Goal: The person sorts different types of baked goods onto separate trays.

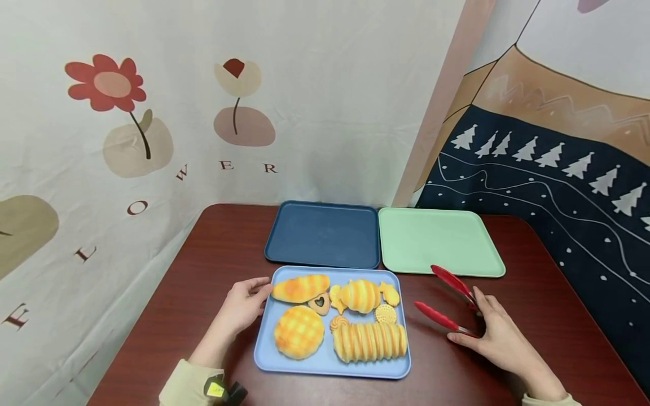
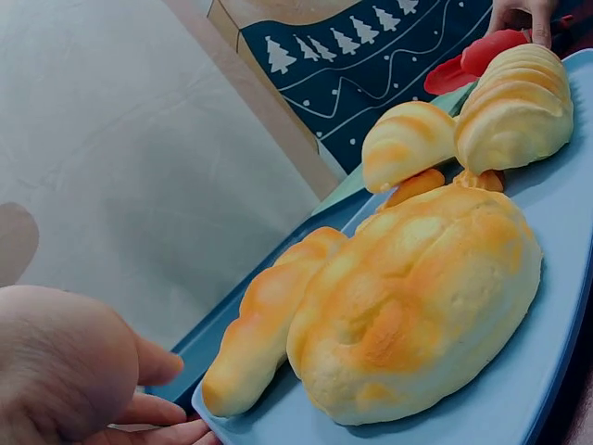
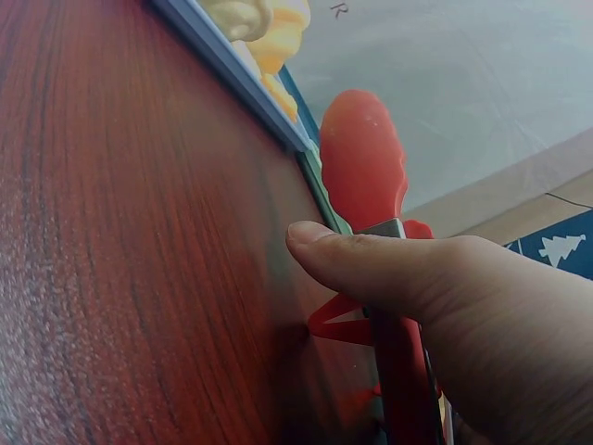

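Observation:
My left hand (image 1: 246, 303) is at the upper left edge of a light blue tray (image 1: 330, 369). Its fingertips touch the tray's rim, and the left wrist view shows the thumb raised apart from it. On the tray lie a long bread (image 1: 301, 288), a round bun (image 1: 298, 332), a croissant-like bread (image 1: 361, 296) and a ridged loaf (image 1: 370, 342). My right hand (image 1: 495, 332) holds red-tipped tongs (image 1: 440, 317), their arms spread. Its thumb presses one arm in the right wrist view. The tips point toward the tray, apart from the food.
Small biscuits, including a heart-shaped cookie (image 1: 320, 303) and a round cookie (image 1: 386, 313), lie among the breads. Behind stand a dark blue tray (image 1: 325, 234) and a light green tray (image 1: 439, 239). A printed curtain (image 1: 325, 101) hangs beyond the brown table (image 1: 213, 242).

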Motion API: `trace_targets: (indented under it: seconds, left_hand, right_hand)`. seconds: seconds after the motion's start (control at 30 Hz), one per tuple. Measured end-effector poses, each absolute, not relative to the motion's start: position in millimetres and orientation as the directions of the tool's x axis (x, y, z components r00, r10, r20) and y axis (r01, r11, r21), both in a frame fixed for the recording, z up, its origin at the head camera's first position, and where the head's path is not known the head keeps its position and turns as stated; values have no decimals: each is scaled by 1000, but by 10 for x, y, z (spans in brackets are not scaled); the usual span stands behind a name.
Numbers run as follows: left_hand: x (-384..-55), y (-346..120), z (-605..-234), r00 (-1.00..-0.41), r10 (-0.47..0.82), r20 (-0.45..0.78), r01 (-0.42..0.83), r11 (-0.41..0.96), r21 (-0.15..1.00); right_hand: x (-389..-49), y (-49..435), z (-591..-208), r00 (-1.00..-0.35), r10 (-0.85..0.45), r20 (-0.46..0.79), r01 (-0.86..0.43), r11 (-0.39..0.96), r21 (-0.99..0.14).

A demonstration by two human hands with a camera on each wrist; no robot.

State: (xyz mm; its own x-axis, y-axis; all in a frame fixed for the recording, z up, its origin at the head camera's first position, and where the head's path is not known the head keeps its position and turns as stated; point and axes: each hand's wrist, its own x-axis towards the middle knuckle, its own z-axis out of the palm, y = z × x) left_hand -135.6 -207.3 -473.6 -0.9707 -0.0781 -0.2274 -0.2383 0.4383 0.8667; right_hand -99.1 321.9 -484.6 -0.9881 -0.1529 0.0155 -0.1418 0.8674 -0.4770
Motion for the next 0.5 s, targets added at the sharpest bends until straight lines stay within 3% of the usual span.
trace_targets:
  seconds: [0.5]
  left_hand:
    - [-1362, -2090, -4756, -984, -36, -173, -166, 527, 834]
  right_hand:
    - [-998, 3206, -4871, -986, -137, 95, -166, 861, -481]
